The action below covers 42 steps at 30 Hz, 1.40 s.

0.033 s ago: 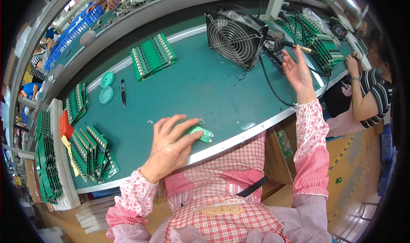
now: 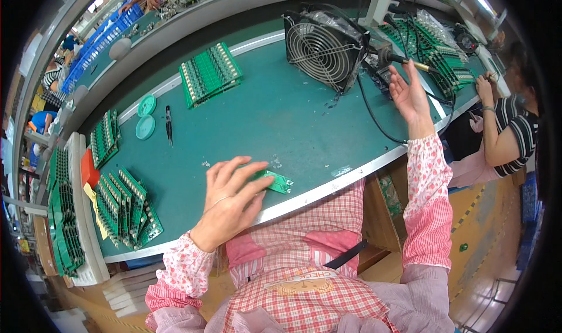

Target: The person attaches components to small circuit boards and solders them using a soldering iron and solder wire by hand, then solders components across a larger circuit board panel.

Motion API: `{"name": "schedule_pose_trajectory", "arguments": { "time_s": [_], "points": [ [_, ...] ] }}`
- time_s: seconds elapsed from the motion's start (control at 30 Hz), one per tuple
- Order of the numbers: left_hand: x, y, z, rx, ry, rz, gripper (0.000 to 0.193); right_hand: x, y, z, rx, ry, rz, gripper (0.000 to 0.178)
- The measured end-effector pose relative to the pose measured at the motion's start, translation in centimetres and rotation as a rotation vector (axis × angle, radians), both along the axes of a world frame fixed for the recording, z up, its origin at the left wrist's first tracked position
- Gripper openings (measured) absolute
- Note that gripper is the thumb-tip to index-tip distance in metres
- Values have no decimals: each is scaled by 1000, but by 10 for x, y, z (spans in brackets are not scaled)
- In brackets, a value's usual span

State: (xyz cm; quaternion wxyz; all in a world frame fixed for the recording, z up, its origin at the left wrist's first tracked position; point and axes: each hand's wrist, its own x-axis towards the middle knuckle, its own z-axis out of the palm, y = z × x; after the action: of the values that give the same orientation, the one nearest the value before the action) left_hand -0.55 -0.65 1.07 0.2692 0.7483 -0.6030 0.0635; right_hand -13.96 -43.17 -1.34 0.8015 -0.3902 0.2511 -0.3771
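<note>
Left hand: my left hand [image 2: 228, 195] is just below the middle of the frame, palm down, fingers fanned out and bent over the small board; whether thumb and forefinger pinch its edge I cannot tell.
Small green board: the small green board [image 2: 280, 183] lies near the table's front edge, a little below the middle of the frame, one end covered by my fingers and the other pointing right.
Right hand: my right hand [image 2: 411, 101] is raised in the upper right, palm turned up, fingers and thumb spread apart.
Slim tool: the slim tool [image 2: 417, 66] with a brass-coloured section runs right at my raised fingertip; I cannot tell if they touch.
Fan: a black fan [image 2: 322, 52] with a round wire guard stands at upper centre, left of my right hand.
Tweezers: dark tweezers [image 2: 169, 125] lie in the upper left, beside two round turquoise dishes [image 2: 145, 128].
Board stacks: one green stack [image 2: 209, 75] sits above my left hand, at upper left of centre; a fanned stack [image 2: 126, 207] lies at lower left.
Table: the green table [image 2: 252, 119] stretches across the middle.
Neighbour: a co-worker in a striped sleeve [image 2: 509, 135] sits at the right edge.
</note>
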Motion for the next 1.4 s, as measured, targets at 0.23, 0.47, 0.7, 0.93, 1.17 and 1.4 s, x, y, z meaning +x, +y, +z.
{"name": "schedule_pose_trajectory", "arguments": {
  "time_s": [0.23,0.47,0.7,0.93,1.17,1.4],
  "points": [
    [-22,15,-5,-60,141,157,17,9,-5,22,-80,39,11,41],
    [-37,6,-14,-113,192,185,12,-51,82,18,-484,173,-343,25],
    [-62,-11,-16,-107,164,-59,23,-57,244,2,-1509,366,253,45],
    [-61,0,-21,-112,275,-12,23,-52,250,0,-1495,343,312,29],
    [-59,2,-13,-100,252,-22,22,-48,242,6,-1626,290,359,31],
    [-48,-7,-22,-148,177,273,26,-52,226,0,-1133,359,198,31]
  ]
}}
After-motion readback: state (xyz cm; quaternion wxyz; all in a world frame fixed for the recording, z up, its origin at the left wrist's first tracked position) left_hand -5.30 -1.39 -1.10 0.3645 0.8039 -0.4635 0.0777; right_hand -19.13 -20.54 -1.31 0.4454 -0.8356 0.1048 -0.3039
